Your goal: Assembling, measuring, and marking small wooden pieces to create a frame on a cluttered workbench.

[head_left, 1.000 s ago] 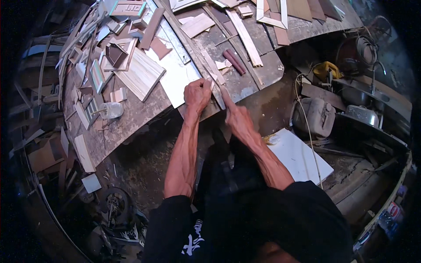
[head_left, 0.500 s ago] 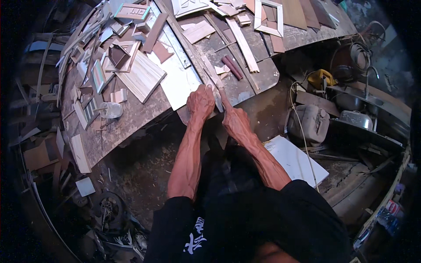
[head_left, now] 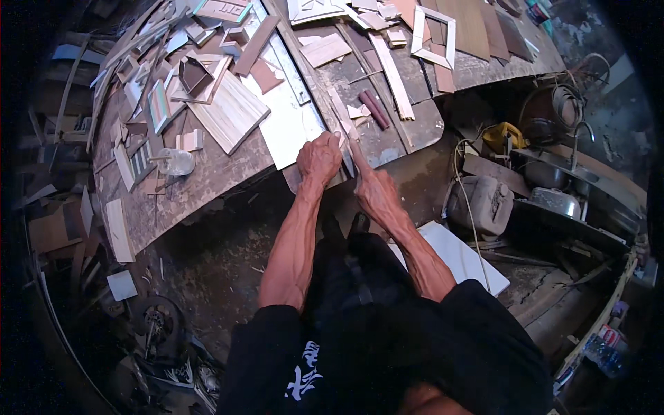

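Note:
At the near edge of the workbench [head_left: 221,200], my left hand [head_left: 320,160] is closed, its thumb and fingers pressed on a thin wooden strip [head_left: 341,111] that runs away across the bench. Just to its right, my right hand [head_left: 377,192] is curled with the index finger stretched forward along the strip. A narrow, dark, blade-like tool seems to be under that finger; the palm hides most of it. A dark red-brown rod [head_left: 374,109] lies beyond the right hand. Left of the left hand is a white panel [head_left: 280,142].
A striped wooden board [head_left: 229,114], a clear plastic cup [head_left: 176,162] and many offcuts cover the bench's left side. A pale wooden frame [head_left: 434,37] lies at the far right. Below stand a grey jerrycan [head_left: 479,203], a white board [head_left: 460,252] and a metal sink [head_left: 555,202].
The whole view has shifted slightly. My right hand has drawn back a little toward me along the strip, while the left stays pressed at the bench edge.

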Demonstrator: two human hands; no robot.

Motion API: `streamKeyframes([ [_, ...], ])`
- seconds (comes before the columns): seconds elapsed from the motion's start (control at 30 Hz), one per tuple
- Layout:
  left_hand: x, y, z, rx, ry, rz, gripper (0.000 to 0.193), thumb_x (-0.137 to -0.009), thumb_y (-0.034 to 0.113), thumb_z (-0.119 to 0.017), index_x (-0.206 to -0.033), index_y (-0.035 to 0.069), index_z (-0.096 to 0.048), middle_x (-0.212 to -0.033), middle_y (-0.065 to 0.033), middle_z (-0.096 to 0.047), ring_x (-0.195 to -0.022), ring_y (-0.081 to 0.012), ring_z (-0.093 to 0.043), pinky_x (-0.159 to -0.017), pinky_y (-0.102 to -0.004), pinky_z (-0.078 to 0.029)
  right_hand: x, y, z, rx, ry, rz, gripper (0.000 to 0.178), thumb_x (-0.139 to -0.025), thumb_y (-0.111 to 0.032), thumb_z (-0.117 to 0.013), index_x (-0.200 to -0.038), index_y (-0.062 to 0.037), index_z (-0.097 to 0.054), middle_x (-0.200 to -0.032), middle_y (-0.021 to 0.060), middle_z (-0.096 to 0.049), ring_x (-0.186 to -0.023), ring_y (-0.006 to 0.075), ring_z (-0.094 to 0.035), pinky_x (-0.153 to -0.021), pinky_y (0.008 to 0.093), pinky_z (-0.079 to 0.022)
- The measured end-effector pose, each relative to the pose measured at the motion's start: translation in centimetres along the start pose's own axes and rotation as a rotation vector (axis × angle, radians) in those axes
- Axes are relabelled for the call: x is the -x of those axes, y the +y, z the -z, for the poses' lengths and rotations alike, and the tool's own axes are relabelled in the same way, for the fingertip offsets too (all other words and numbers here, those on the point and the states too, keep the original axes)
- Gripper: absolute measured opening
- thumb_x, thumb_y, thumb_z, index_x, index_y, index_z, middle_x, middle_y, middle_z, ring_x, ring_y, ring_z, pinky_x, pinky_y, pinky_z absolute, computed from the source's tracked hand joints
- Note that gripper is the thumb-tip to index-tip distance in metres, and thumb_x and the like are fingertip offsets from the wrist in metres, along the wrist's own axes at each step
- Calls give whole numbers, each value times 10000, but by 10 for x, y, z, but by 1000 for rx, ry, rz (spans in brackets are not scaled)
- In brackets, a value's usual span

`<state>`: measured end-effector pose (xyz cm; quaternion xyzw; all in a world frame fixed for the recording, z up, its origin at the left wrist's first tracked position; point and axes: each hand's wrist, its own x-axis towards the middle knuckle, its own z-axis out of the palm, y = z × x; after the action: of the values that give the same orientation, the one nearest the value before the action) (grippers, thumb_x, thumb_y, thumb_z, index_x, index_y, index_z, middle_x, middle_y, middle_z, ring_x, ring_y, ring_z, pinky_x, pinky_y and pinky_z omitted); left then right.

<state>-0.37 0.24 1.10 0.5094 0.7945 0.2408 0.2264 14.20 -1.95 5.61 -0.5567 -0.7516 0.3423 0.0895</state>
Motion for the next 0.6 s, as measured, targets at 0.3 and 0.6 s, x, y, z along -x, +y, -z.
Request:
streamKeyframes([
  [0.3, 0, 4, 4, -55, -66, 5, 334, -915, 331, -440, -866, 67, -639, -865, -172, -656, -775, -415, -629, -687, -512, -496, 0, -5, 4, 7, -27, -32, 626, -850, -105, -406, -1440, -271, -278, -670, 330, -556, -687, 521, -557, -646, 563, -410],
  [0.6, 4, 2, 2, -1, -98, -8, 374, -919, 370, -415, -858, 66, -625, -853, -207, -645, -798, -441, -609, -702, -510, -480, 4, -7, 9, -9, -77, -35, 645, -827, -95, -401, -1444, -231, -273, -730, 344, -571, -709, 508, -575, -665, 546, -431],
])
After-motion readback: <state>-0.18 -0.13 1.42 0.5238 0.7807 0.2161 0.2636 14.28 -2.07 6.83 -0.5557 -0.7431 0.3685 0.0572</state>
